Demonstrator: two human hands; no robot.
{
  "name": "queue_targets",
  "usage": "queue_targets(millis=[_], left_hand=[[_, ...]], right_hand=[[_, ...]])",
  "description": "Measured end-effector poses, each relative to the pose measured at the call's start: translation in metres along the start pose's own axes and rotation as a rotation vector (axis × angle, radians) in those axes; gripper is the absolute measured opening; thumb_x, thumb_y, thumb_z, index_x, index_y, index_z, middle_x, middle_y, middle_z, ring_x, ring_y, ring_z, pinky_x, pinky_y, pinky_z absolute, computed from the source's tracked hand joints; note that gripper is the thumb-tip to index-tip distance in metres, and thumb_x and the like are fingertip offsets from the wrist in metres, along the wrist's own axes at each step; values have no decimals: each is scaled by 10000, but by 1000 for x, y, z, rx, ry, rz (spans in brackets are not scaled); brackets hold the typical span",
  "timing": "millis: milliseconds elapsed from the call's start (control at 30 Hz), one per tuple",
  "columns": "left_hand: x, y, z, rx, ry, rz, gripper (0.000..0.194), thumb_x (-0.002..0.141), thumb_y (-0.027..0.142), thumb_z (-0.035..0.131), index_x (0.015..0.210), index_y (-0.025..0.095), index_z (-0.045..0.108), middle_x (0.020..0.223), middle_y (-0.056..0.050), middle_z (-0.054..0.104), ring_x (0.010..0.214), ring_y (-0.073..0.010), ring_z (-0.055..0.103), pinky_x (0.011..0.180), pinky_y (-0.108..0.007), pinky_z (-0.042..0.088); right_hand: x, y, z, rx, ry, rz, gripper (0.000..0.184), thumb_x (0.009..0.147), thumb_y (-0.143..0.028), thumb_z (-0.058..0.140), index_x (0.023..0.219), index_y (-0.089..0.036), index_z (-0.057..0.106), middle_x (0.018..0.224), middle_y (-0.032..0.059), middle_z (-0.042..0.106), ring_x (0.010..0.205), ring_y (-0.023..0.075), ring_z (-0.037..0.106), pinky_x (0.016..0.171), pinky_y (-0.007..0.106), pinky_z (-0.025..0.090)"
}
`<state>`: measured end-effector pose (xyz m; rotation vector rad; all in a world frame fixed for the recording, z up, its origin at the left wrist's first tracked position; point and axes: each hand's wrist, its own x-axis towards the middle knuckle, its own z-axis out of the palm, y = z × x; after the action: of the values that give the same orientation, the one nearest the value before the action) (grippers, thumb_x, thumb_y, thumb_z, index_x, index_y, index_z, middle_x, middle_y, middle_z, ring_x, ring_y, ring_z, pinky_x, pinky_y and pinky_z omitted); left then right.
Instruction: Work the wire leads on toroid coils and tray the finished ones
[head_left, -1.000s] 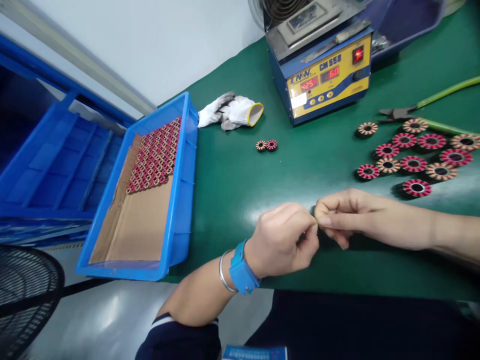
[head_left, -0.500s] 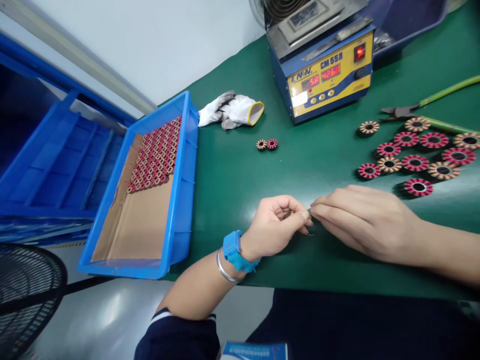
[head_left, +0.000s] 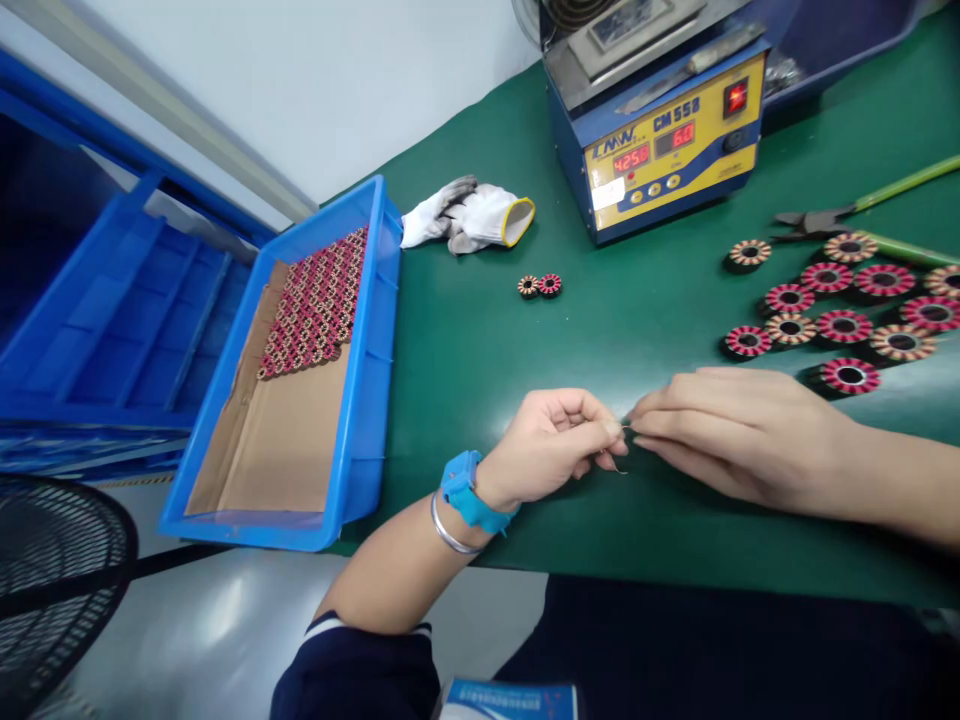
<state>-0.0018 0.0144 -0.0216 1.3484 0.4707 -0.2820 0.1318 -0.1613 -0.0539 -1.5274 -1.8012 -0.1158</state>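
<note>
My left hand (head_left: 551, 445) rests on the green table mat near its front edge, fingers curled round a small part that is mostly hidden. A thin wire end pokes out below its fingertips. My right hand (head_left: 739, 430) lies just to the right, its fingertips pinched together and touching those of the left hand at the same small piece. A blue watch and a metal bangle sit on my left wrist.
Several red and tan wound coils (head_left: 844, 325) lie at the right, two more coils (head_left: 538, 286) mid-table. A blue soldering pot (head_left: 664, 140) stands at the back, pliers (head_left: 821, 218) beside it. White gloves (head_left: 472, 215) lie by a blue tray (head_left: 360, 400) holding coils on cardboard.
My right hand has opened from a curled fist into a flatter pinch. My left hand rolled palm-up and drew slightly toward me. The view drifted a little.
</note>
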Motion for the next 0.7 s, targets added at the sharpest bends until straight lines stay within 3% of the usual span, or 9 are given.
queue_targets(millis=[67,167,267,333,433,500,567,700], left_hand=[[1,1,-1,-55,0,-40,243,740,326,755,707,141,601,690,-35,661,543,-76,578,437,-154,374],[1,2,0,-77,-16,-53,222,745,312,741,708,143,603,683,-29,656,541,-75,577,434,-151,375],[-1,-1,3,-8,-42,-19,217,780,333,699,726,150,596,685,-32,648,537,-83,562,442,-170,376],[-3,-5,4,183,10,154,196,814,323,657,724,165,584,668,-29,623,545,-94,538,480,-201,401],[-5,-11,7,636,106,600,177,836,250,603,673,193,564,659,-34,599,609,-131,519,612,-282,463],[-5,-12,8,787,131,740,185,837,223,585,656,201,558,677,-44,607,644,-149,523,670,-314,475],[-4,-10,8,652,137,615,174,846,248,594,682,193,567,678,-42,605,626,-140,529,633,-296,470],[-2,-2,2,81,-50,41,265,775,382,718,735,153,589,707,-52,640,568,-106,564,481,-205,392]], right_hand=[[-1,0,0,-166,-4,-100,133,1011,-111,513,1080,-137,624,931,91,728,740,200,623,660,346,451],[1,-1,-2,-228,-23,-174,175,1019,-93,454,1080,-108,617,939,119,736,764,233,631,662,377,446],[4,-5,0,-154,-9,-123,182,1019,-114,458,996,-152,634,884,97,726,753,225,643,664,365,459],[6,-7,2,99,-38,132,210,1032,-184,471,882,-188,618,774,50,682,663,184,618,609,320,459],[11,-9,2,714,-213,634,367,1042,-388,478,731,-207,553,618,2,605,532,144,563,507,267,429],[13,-9,1,948,-304,795,453,1024,-504,484,684,-210,540,571,2,593,509,148,561,494,268,429],[11,-7,0,853,-248,735,419,1022,-484,503,719,-205,583,620,20,634,555,159,593,531,279,455],[0,-3,3,155,-15,149,146,1011,-184,526,979,-188,669,867,65,732,743,187,651,677,318,479]])
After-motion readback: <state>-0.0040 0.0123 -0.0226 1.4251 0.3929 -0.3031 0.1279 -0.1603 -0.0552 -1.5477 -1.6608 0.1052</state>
